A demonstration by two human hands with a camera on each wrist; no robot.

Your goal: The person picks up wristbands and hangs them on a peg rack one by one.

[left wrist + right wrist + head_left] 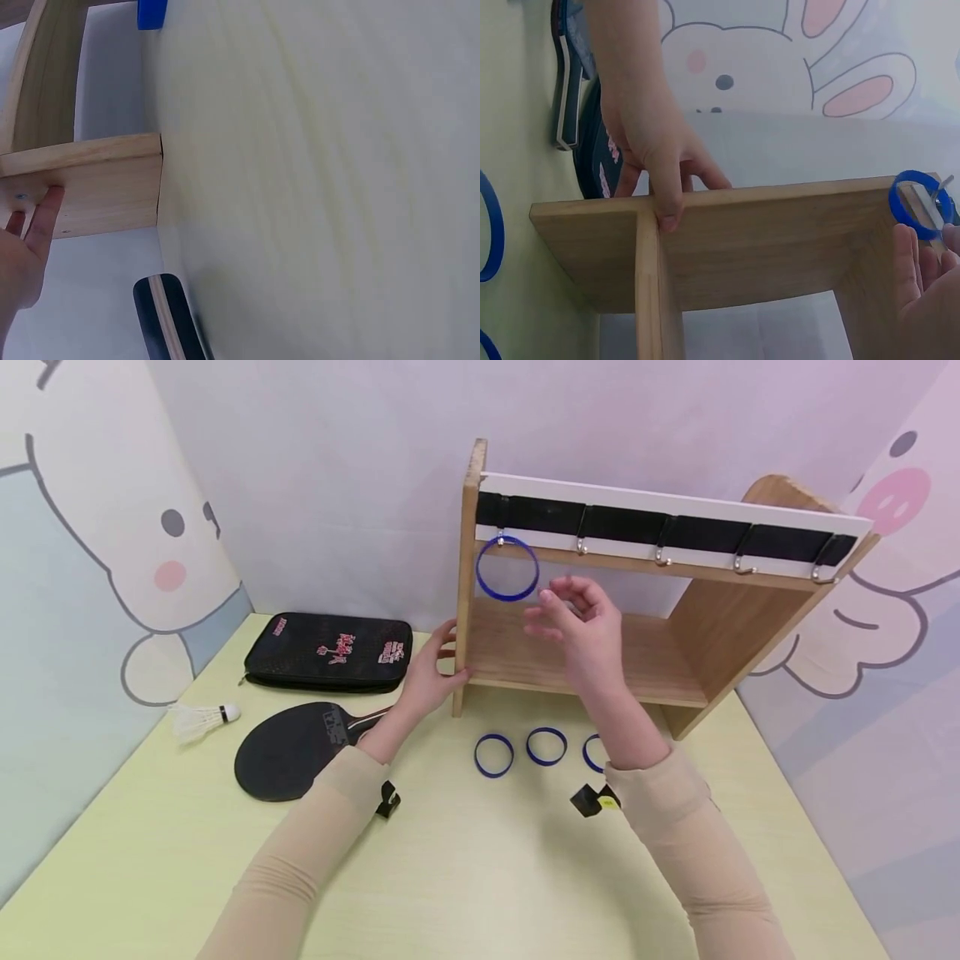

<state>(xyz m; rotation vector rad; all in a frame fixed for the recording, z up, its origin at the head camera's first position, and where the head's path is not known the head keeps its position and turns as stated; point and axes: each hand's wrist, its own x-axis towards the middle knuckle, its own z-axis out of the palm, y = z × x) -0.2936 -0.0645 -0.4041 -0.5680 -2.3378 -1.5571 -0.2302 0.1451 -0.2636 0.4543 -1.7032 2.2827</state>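
Note:
A blue ring hangs from the leftmost hook of a wooden rack. Just right of it in the head view is my right hand, its fingers loosely bent and nothing in them; in the right wrist view the fingertips are right by the ring. My left hand grips the rack's left side panel, thumb at the front edge and fingers along the outer face. The left wrist view shows fingers against that panel. Along the rack's top bar, several other metal hooks carry nothing.
Blue rings lie on the table in front of the rack, one partly behind the right forearm. To the left are a black zip case, a shuttlecock and a table tennis bat, partly covered by the left arm. Walls stand behind and beside.

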